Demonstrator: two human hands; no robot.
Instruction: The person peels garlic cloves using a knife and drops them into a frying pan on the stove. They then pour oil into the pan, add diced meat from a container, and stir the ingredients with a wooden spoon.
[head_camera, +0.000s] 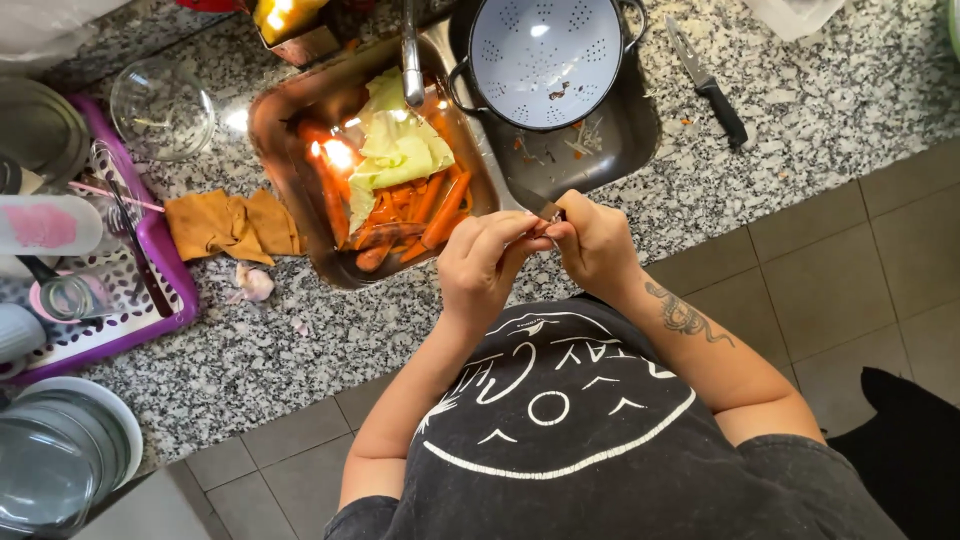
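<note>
My two hands meet over the counter's front edge, just in front of the sink. My right hand (597, 243) grips a small knife (536, 201) whose blade points toward the sink. Fingers curled, my left hand (480, 262) pinches a small item against the blade; that item is hidden by my fingers. Beyond my hands, the steel sink basin (275, 150) holds several orange carrots (430, 205) and pale green cabbage leaves (395, 150) under the tap (411, 60).
A pale blue colander (545, 60) sits in the dark second basin. A black-handled knife (708, 82) lies on the granite counter (300, 350). An orange cloth (235, 225), a garlic piece (253, 283), a glass bowl (162, 105) and a purple dish rack (160, 300) lie left.
</note>
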